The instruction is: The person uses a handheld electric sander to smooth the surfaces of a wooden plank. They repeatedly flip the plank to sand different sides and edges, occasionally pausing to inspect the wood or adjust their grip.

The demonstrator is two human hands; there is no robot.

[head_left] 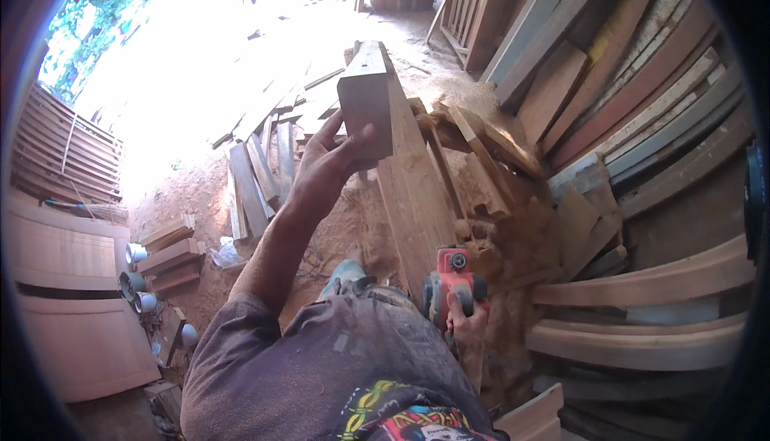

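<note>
My left hand (341, 148) is stretched forward, its fingers and thumb gripping the near end of a thick wooden beam (365, 100). The beam is tilted up, with its squared end towards me and its far end bright in the light. Beneath and to the right of it runs a long pale plank (417, 208), sloping down towards my waist. Low on the right, my right hand (467, 321) is wrapped round the handle of a red and black electric hand planer (455, 281). The planer is at the near end of the plank; whether its sole touches the wood is hidden.
Offcuts (257, 172) lie on the sawdust-covered ground to the left. Long boards (634, 112) lean along the right side, with curved timbers (642, 345) below them. Panelled doors (80, 337), stacked wood pieces (172, 256) and paint tins (136, 253) stand at the left.
</note>
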